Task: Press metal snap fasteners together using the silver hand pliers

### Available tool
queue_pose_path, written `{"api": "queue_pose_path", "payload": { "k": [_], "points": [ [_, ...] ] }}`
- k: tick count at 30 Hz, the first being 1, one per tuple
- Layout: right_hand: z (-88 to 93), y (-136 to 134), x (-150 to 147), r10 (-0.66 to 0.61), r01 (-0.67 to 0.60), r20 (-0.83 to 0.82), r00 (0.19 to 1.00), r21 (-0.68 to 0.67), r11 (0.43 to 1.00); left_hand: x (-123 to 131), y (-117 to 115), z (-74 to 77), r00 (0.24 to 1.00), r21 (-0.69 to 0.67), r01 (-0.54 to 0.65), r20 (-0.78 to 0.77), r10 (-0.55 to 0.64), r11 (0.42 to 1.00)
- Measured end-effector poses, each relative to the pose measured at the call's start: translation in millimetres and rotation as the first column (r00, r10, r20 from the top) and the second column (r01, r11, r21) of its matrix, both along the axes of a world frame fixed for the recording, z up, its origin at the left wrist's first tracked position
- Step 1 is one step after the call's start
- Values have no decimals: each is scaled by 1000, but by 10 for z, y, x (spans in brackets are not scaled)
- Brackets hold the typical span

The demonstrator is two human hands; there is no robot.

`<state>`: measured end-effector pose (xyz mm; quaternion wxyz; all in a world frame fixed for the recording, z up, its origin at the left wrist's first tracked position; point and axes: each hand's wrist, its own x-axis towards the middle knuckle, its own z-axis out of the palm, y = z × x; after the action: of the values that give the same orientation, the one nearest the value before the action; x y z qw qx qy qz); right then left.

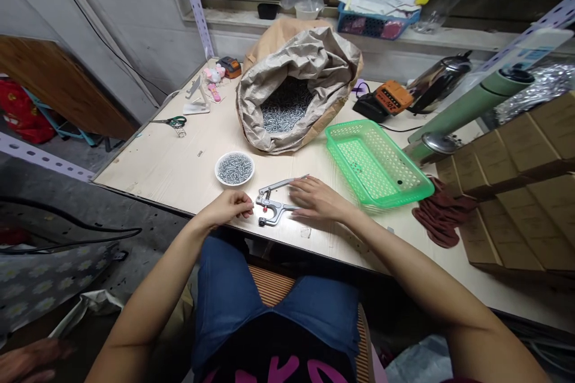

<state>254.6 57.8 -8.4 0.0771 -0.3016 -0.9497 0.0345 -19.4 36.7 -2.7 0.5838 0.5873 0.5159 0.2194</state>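
Head view | left hand (pixel 229 206) pinched shut beside pliers (pixel 274 203), contents too small to tell | right hand (pixel 314 197) flat on handles | full bowl (pixel 234 167) just beyond left hand, one speck in basket (pixel 375 161) right of right hand | early going, by the look

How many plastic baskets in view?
2. Green basket on the table, just right of the right hand; blue basket on the windowsill, holding papers. More may sit behind the sack.

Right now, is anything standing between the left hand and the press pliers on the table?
Nothing visible does. The left hand is pinched right at the head of the press pliers, the right hand rests on the handles, and the bowl of small metal parts sits farther back.
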Motion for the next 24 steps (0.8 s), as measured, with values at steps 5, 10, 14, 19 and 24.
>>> {"api": "queue_pose_path", "payload": {
  "k": [5,10,14,19,24],
  "points": [
    [169,262,-551,-77,87,-123,989,72,994,-108,-85,-105,821,-285,-288,419,389,914],
    [291,553,-1292,-93,81,107,990,108,991,-120,-133,-143,684,-295,-449,493,537,844],
    [340,615,-1503,-22,-23,292,956,151,988,-164,-131,-141,603,-272,-533,541,586,801],
    [397,640,-1578,-58,7,346,937,146,989,-201,-75,-148,532,-286,-553,601,596,783],
    [445,675,-1637,-40,1,375,926,104,995,-213,-27,-128,481,-349,-514,638,601,783]
  ]
}}
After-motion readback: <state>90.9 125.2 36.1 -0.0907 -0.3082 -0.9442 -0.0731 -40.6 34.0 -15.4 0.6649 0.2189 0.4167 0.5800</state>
